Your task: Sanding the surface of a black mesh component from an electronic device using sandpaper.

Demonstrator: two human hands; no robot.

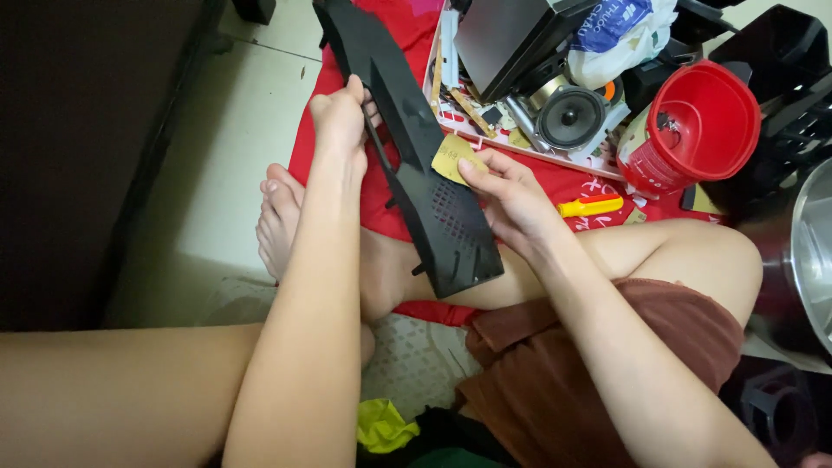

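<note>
Black plastic panel (425, 173) braced across the lap, yellow card (452, 157) worked at its edge.

Panel judged stiff, light, brittle at the vents; best held by its long edges. Left hand (340, 117) fingers clamped on the far edge; right hand (511, 201) fingers pinch the card. Beyond the right fingers, red bucket (704, 123) holds small dark parts, unclear.

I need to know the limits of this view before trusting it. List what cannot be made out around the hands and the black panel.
- Head view: the far end of the black panel is cut off by the top edge.
- The left hand wraps the panel's edge; its fingertips are hidden behind it.
- The yellow card under the right hand: its markings are too small to tell, and the thumb covers one corner.
- The yellow screwdriver: its tip is not discernible.
</note>
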